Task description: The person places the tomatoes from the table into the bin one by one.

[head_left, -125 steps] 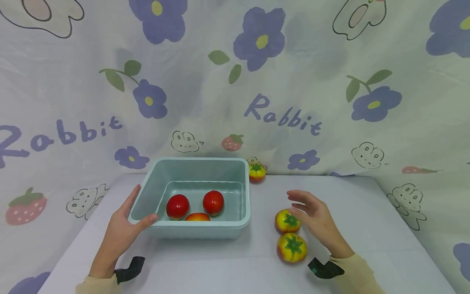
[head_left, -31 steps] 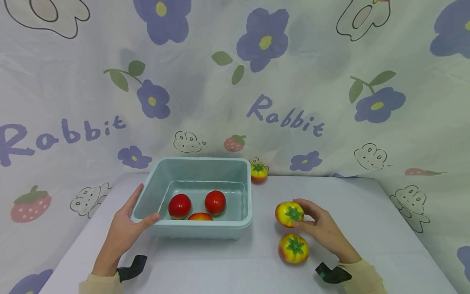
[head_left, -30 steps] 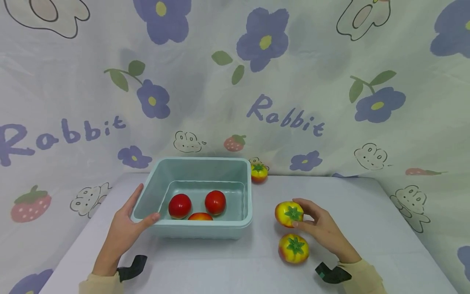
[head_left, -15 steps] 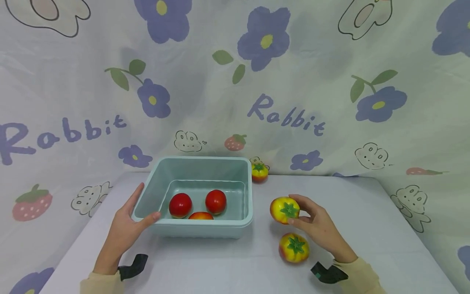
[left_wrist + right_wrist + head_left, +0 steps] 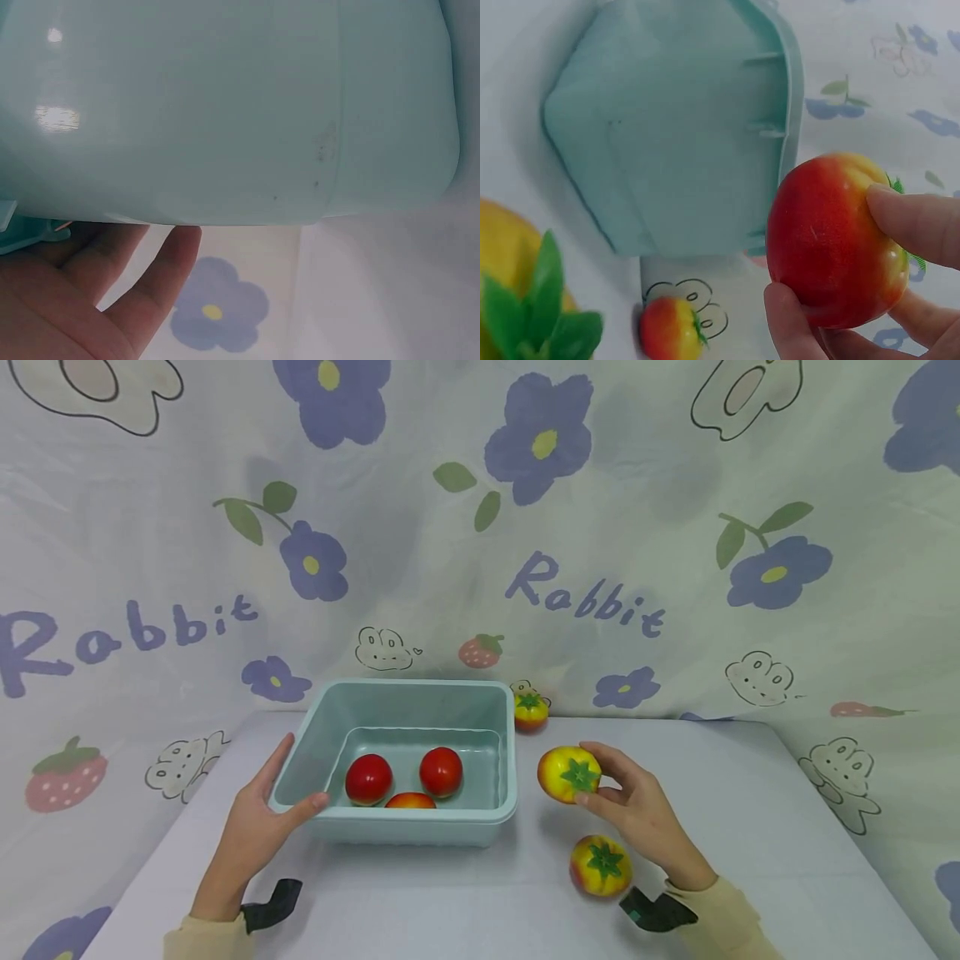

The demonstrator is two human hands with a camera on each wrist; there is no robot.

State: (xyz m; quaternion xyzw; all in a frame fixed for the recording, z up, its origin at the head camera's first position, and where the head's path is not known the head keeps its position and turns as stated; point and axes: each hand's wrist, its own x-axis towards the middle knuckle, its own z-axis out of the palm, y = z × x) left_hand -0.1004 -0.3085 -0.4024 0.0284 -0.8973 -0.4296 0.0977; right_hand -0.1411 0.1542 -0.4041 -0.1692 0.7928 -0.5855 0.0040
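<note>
With our right hand [image 5: 637,806], thumb and fingers curled, we hold a glossy red-and-yellow tomato [image 5: 555,768] above the tabletop [image 5: 735,802], right of a pale blue-green rectangular bin [image 5: 405,830]. Its green leafy top faces us, slightly rightward; its squat body is widest left to right. Our left hand [image 5: 258,818] spreads wide against the bin's near-left corner. The bin's right wall separates our tomato from two round red tomatoes [image 5: 368,779] inside; a yellow-red tomato [image 5: 597,870] sits nearer us.

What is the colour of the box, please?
The box is plain pale blue-green; the head view shows it best.
</note>
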